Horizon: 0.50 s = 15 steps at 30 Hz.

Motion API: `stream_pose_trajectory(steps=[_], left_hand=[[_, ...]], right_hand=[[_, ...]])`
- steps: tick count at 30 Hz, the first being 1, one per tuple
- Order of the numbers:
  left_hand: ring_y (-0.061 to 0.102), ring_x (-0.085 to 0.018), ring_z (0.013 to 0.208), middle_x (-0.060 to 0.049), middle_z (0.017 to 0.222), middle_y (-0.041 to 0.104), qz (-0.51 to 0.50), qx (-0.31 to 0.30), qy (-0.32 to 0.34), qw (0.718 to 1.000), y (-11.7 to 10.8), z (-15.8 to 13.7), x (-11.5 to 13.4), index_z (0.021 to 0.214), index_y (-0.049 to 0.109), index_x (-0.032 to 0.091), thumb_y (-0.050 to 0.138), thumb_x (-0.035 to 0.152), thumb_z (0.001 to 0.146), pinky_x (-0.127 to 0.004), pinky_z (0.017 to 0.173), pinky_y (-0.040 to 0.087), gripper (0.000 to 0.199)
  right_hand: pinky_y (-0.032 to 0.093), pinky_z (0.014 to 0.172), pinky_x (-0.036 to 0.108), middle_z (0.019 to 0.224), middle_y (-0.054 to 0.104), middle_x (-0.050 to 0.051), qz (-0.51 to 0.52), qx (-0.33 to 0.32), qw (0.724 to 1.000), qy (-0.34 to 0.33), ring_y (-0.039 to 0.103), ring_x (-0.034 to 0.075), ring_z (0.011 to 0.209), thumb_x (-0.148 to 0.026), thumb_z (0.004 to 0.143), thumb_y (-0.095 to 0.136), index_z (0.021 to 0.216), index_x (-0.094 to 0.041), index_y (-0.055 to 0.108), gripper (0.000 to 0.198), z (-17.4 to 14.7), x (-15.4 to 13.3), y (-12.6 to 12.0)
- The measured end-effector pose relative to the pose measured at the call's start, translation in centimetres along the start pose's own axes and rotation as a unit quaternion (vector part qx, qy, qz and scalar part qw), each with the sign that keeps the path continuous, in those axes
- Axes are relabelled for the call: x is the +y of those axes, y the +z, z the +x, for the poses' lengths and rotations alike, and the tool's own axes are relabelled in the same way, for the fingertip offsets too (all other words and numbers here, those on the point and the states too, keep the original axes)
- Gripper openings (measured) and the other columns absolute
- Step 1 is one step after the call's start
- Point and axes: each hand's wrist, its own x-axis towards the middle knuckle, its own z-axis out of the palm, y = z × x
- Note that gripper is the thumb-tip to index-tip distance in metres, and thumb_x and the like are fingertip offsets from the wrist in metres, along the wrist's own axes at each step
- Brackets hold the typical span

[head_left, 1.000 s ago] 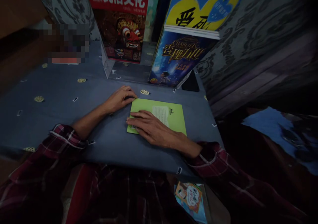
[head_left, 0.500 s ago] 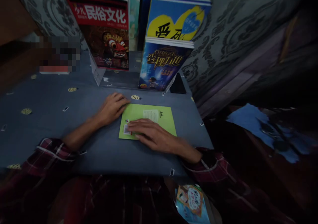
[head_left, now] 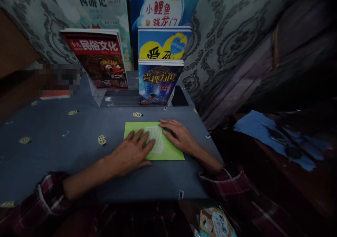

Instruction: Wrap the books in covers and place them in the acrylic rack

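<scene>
A thin green book (head_left: 171, 153) lies flat on the table, with a pale block of small print in its middle. My left hand (head_left: 135, 149) rests flat over the book's left side, fingers spread. On its upper right part lies my right hand (head_left: 179, 133), fingers stretched out across the cover. Neither hand lifts the book. The barcode corner is hidden under my left hand.
Beyond the book, a clear stand (head_left: 123, 100) holds a red-and-black book (head_left: 101, 63) and a blue book (head_left: 159, 84), with a yellow-heart book (head_left: 163, 42) behind. A dark flat object (head_left: 180, 96) lies beside it. Another book (head_left: 214, 223) shows below the table edge.
My left hand has moved from beyond the book's left edge onto its cover. My right hand has shifted from the barcode side to the upper right. The view has tilted up.
</scene>
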Motion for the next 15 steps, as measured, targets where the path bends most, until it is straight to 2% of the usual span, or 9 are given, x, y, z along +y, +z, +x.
stream_pose_trajectory(steps=[3,5,9,11,13,15], left_hand=[[0.056,-0.043,0.134,-0.026,0.148,0.054,0.059,0.010,0.036,0.998,0.1,-0.2,0.9,0.152,0.041,0.013,0.047,0.036,0.105,-0.055,0.100,0.052,0.052],[0.064,-0.040,0.125,-0.027,0.141,0.060,0.091,0.030,0.057,0.994,-0.2,-0.5,1.2,0.151,0.040,0.012,0.043,0.019,0.103,-0.053,0.091,0.057,0.049],[0.073,-0.031,0.104,-0.022,0.118,0.071,0.090,0.042,0.074,0.992,-1.3,-0.7,0.7,0.144,0.047,0.009,0.038,0.006,0.098,-0.041,0.077,0.061,0.047],[0.073,-0.025,0.091,-0.017,0.107,0.073,0.042,0.038,0.053,0.997,-2.3,-0.9,-0.1,0.137,0.051,0.009,0.038,0.004,0.097,-0.033,0.070,0.059,0.043],[0.071,-0.019,0.082,-0.012,0.100,0.074,-0.050,0.053,0.003,0.997,-3.5,-1.0,-1.1,0.131,0.054,0.011,0.036,0.006,0.098,-0.028,0.065,0.055,0.038],[0.067,-0.015,0.071,-0.006,0.090,0.073,-0.172,0.088,-0.069,0.979,-4.9,-1.1,-2.1,0.124,0.057,0.016,0.033,0.014,0.103,-0.024,0.061,0.050,0.032]], right_hand=[[0.049,0.106,0.058,0.131,0.071,0.016,0.013,0.002,1.000,0.007,0.064,0.032,0.126,-0.032,0.101,0.050,0.123,-0.020,0.071,0.032,0.3,-0.1,-0.1],[0.049,0.106,0.057,0.131,0.071,0.016,0.028,-0.003,0.999,0.017,0.064,0.031,0.126,-0.034,0.101,0.049,0.122,-0.019,0.072,0.034,0.5,-0.2,-0.4],[0.048,0.107,0.054,0.127,0.074,0.014,0.087,-0.019,0.994,0.056,0.065,0.031,0.122,-0.046,0.102,0.048,0.118,-0.020,0.075,0.041,0.9,-0.6,-1.3],[0.050,0.105,0.052,0.122,0.076,0.012,0.140,-0.021,0.985,0.097,0.067,0.030,0.117,-0.057,0.101,0.045,0.114,-0.021,0.077,0.049,0.9,-0.8,-1.9],[0.052,0.102,0.049,0.114,0.078,0.010,0.208,-0.014,0.967,0.146,0.069,0.030,0.111,-0.067,0.100,0.040,0.108,-0.021,0.078,0.060,0.8,-0.9,-2.4],[0.054,0.097,0.045,0.103,0.079,0.008,0.284,0.004,0.941,0.185,0.071,0.030,0.104,-0.076,0.096,0.038,0.100,-0.020,0.078,0.069,0.8,-0.8,-2.6]])
